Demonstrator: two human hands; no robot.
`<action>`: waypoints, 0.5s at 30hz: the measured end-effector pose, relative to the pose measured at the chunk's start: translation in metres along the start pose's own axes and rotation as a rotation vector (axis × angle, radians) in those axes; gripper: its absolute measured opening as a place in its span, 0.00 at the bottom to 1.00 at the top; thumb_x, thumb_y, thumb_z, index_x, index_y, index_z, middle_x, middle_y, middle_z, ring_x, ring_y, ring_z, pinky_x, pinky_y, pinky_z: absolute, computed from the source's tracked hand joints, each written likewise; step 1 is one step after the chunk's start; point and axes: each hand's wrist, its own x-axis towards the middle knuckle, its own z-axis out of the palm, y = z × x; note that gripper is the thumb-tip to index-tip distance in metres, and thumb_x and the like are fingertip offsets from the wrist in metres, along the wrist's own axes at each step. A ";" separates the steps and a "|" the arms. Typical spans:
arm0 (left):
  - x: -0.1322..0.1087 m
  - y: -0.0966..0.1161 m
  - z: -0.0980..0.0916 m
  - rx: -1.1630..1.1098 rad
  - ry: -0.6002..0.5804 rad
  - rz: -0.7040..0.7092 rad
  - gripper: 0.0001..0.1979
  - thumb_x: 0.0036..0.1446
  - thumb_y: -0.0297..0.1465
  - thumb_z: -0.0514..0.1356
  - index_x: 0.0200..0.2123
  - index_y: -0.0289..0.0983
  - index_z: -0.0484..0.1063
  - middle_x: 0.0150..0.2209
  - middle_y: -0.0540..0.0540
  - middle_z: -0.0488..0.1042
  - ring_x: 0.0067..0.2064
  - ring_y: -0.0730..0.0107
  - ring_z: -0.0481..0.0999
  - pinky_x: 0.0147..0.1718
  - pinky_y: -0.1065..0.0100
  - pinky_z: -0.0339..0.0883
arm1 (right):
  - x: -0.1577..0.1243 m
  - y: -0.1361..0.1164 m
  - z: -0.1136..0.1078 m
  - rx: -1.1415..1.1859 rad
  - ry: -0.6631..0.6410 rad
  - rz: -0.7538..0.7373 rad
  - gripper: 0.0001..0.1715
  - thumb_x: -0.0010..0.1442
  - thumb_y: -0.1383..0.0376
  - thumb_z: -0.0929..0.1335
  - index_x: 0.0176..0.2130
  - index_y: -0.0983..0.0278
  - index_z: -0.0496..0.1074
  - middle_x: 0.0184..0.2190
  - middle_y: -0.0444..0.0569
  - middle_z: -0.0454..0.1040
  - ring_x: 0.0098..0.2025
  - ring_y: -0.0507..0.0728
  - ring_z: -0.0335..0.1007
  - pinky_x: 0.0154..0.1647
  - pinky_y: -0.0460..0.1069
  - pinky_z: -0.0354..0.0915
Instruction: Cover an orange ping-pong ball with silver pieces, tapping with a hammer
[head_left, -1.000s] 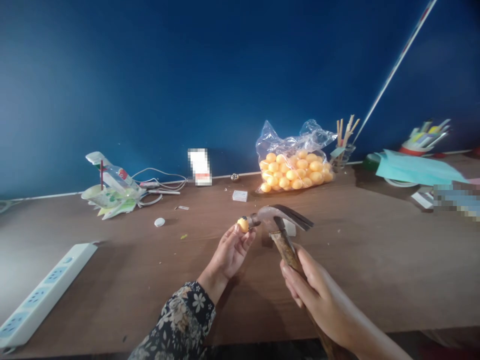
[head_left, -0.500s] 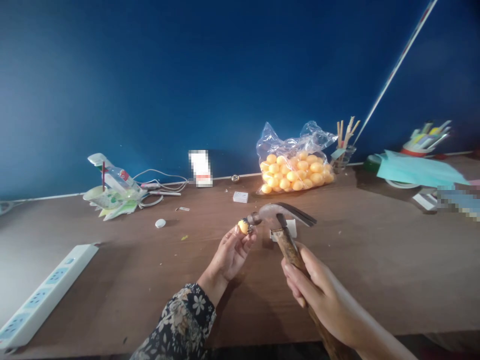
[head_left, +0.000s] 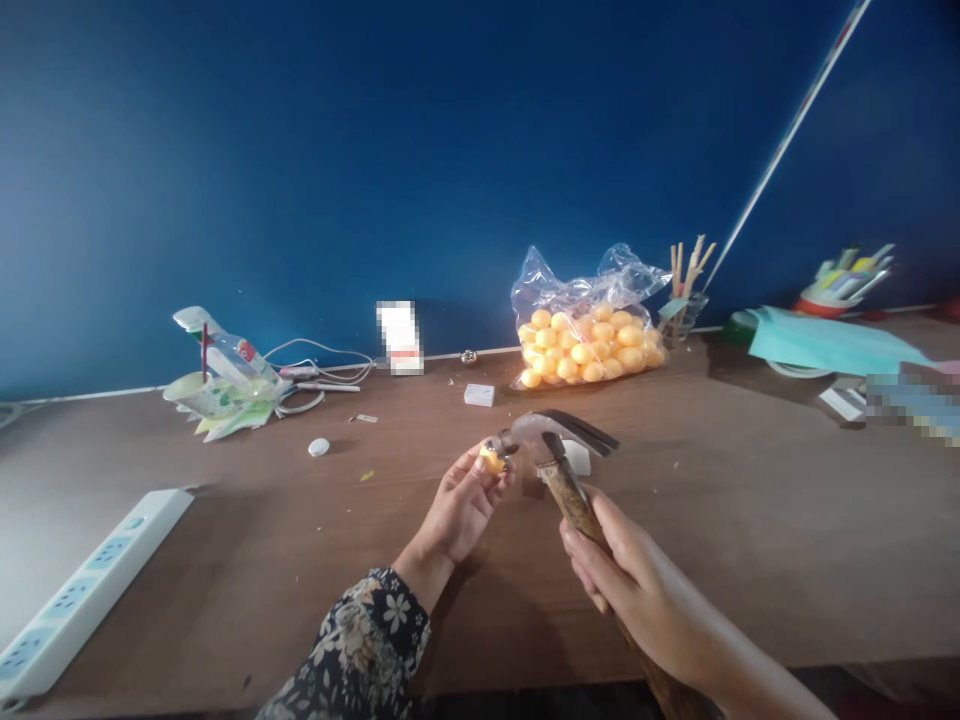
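Observation:
My left hand (head_left: 469, 500) is closed on a small yellow ball (head_left: 491, 459) with dark metallic-looking bits on it, held up above the table between the fingertips. My right hand (head_left: 626, 570) grips the wooden handle of a claw hammer (head_left: 544, 435). The hammer's striking face is at the upper edge of the ball, touching or very near it, and its claw points right. Behind the hammer head lies a white box-like piece (head_left: 577, 458), partly hidden.
A clear plastic bag (head_left: 592, 345) of yellow balls stands at the back. A small white box (head_left: 479, 395) and a white round disc (head_left: 319, 447) lie on the brown table (head_left: 360, 600). The power strip (head_left: 94, 595) is at left, a teal cloth (head_left: 832, 342) at right.
The yellow ball has turned a little in my left fingers. My right hand and the hammer have shifted slightly left, with the hammer head still at the ball.

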 end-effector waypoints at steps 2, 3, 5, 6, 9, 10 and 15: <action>-0.001 0.001 0.001 0.017 -0.022 0.003 0.16 0.51 0.29 0.66 0.44 0.34 0.73 0.39 0.43 0.78 0.38 0.70 0.78 0.40 0.70 0.70 | 0.000 -0.001 -0.001 -0.021 -0.009 0.005 0.15 0.64 0.52 0.59 0.37 0.61 0.60 0.22 0.39 0.60 0.23 0.50 0.58 0.26 0.47 0.60; -0.001 0.001 0.002 0.025 -0.032 0.007 0.16 0.51 0.29 0.66 0.45 0.34 0.73 0.40 0.43 0.78 0.38 0.70 0.78 0.40 0.70 0.70 | 0.000 -0.001 -0.001 -0.023 -0.010 0.009 0.15 0.64 0.52 0.59 0.36 0.61 0.60 0.22 0.39 0.60 0.23 0.50 0.58 0.26 0.47 0.60; -0.001 0.001 0.002 0.036 -0.038 0.014 0.17 0.51 0.28 0.65 0.46 0.35 0.73 0.41 0.43 0.78 0.38 0.71 0.77 0.40 0.70 0.70 | 0.000 -0.002 -0.001 -0.025 0.001 0.016 0.14 0.65 0.53 0.58 0.36 0.61 0.59 0.22 0.39 0.60 0.23 0.51 0.58 0.26 0.47 0.61; -0.001 0.001 0.002 0.036 -0.035 0.018 0.17 0.51 0.28 0.65 0.46 0.36 0.73 0.41 0.44 0.78 0.38 0.71 0.77 0.40 0.70 0.70 | -0.001 -0.003 -0.001 -0.034 0.009 0.015 0.14 0.65 0.53 0.58 0.37 0.61 0.60 0.23 0.40 0.61 0.24 0.51 0.59 0.27 0.47 0.61; -0.001 0.000 0.002 0.023 -0.010 0.022 0.18 0.50 0.27 0.66 0.47 0.37 0.73 0.42 0.45 0.78 0.38 0.72 0.77 0.41 0.69 0.69 | -0.001 -0.002 -0.001 -0.085 0.017 -0.008 0.13 0.64 0.54 0.59 0.39 0.61 0.61 0.24 0.41 0.63 0.25 0.52 0.60 0.26 0.47 0.61; -0.001 0.000 0.002 0.019 0.001 0.020 0.19 0.50 0.26 0.66 0.47 0.37 0.73 0.42 0.45 0.78 0.38 0.72 0.77 0.42 0.69 0.69 | -0.001 -0.002 -0.002 -0.096 0.011 -0.014 0.12 0.64 0.55 0.60 0.39 0.61 0.61 0.24 0.41 0.63 0.25 0.52 0.60 0.26 0.47 0.61; 0.000 -0.001 0.002 0.012 0.047 0.038 0.20 0.49 0.26 0.67 0.48 0.36 0.73 0.41 0.45 0.78 0.38 0.72 0.77 0.45 0.67 0.67 | -0.001 0.000 -0.002 -0.061 0.007 0.000 0.12 0.64 0.55 0.60 0.38 0.61 0.62 0.23 0.41 0.63 0.24 0.51 0.60 0.26 0.47 0.61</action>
